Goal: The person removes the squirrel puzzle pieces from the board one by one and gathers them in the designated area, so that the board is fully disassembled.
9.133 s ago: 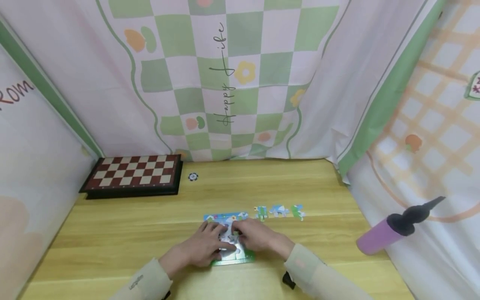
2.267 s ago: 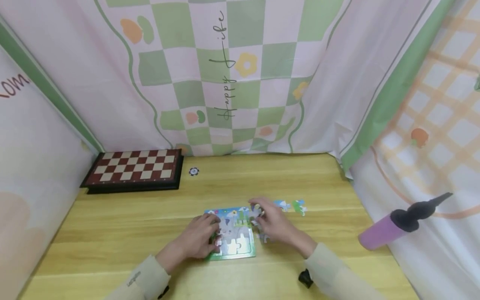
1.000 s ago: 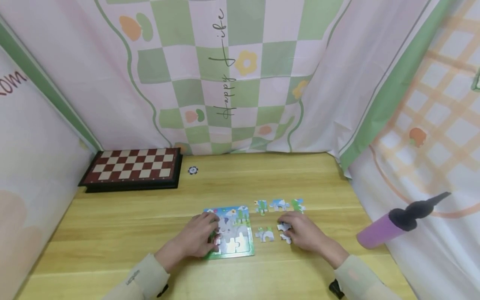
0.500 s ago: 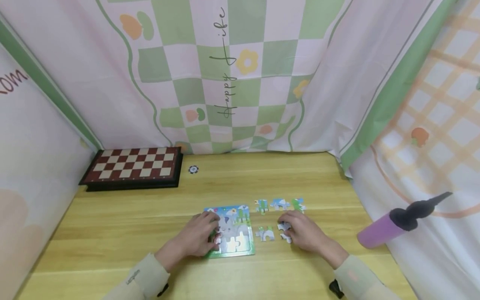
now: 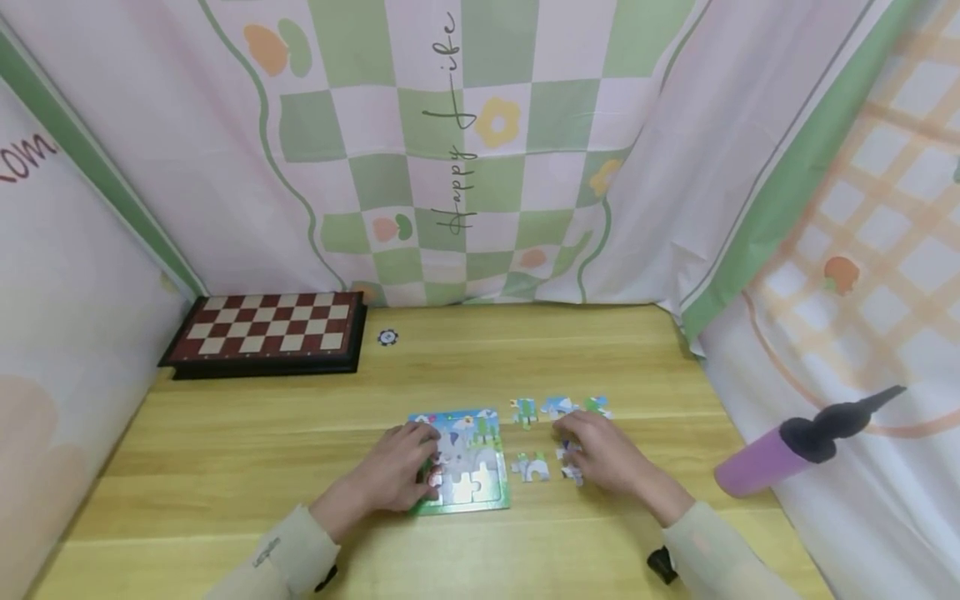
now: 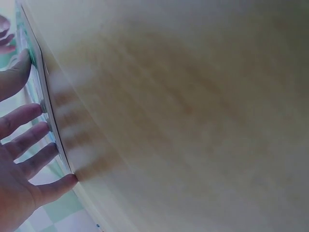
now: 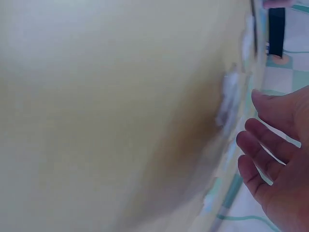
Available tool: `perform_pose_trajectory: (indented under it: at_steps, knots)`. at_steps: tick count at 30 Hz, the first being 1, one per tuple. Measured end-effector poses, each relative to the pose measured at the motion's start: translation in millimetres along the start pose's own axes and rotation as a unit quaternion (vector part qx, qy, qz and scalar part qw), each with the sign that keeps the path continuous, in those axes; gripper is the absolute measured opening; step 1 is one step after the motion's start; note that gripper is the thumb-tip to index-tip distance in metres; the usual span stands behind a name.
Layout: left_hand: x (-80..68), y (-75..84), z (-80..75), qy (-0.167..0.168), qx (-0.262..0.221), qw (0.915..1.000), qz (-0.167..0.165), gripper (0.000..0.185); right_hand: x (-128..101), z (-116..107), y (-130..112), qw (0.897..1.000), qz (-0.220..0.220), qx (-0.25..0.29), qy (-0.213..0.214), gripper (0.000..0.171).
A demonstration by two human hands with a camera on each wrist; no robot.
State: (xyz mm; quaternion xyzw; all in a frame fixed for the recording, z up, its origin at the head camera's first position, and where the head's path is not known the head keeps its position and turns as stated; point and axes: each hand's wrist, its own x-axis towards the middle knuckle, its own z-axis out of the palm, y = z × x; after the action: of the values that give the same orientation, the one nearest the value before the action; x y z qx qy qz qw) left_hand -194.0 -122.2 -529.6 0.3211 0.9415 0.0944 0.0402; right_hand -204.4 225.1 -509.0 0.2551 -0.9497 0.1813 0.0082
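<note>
A small jigsaw board (image 5: 480,487) with a green rim lies on the wooden table (image 5: 225,467), and some of its slots show bare white. My left hand (image 5: 420,463) rests on the board's left edge with straight fingers (image 6: 30,139). My right hand (image 5: 579,433) hovers to the right of the board, fingers relaxed (image 7: 263,154), holding nothing. It is over two pale loose pieces (image 5: 567,463). Another loose piece (image 5: 531,468) lies between the hand and the board. A row of three coloured pieces (image 5: 557,407) sits just beyond the right hand.
A folded chessboard (image 5: 266,332) lies at the back left with a small round chip (image 5: 387,337) beside it. A purple hand pump (image 5: 780,454) leans at the right edge. Printed curtains (image 5: 480,167) close in the table at the back and on both sides.
My right hand has left the board, gone right to the pale loose pieces, and in the last half second crept up toward the row of three. The left hand stays on the board.
</note>
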Motion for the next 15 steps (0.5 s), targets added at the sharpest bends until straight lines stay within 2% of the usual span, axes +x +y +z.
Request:
perform_pose_trajectory:
  at_steps: [6,12,15]
  knots:
    - [-0.1,-0.3,1.3,0.000,-0.001,1.0000,0.000,0.047,24,0,-26,0.999,-0.038,0.008,-0.013,0.042]
    - [-0.6,-3.3,2.2,0.010,0.002,0.9999,0.006,0.048,51,22,-70,0.995,-0.059,0.049,-0.062,0.057]
    - [-0.9,-3.7,2.3,0.017,-0.006,0.9998,0.006,0.059,60,35,-91,0.992,-0.072,0.057,-0.082,0.070]
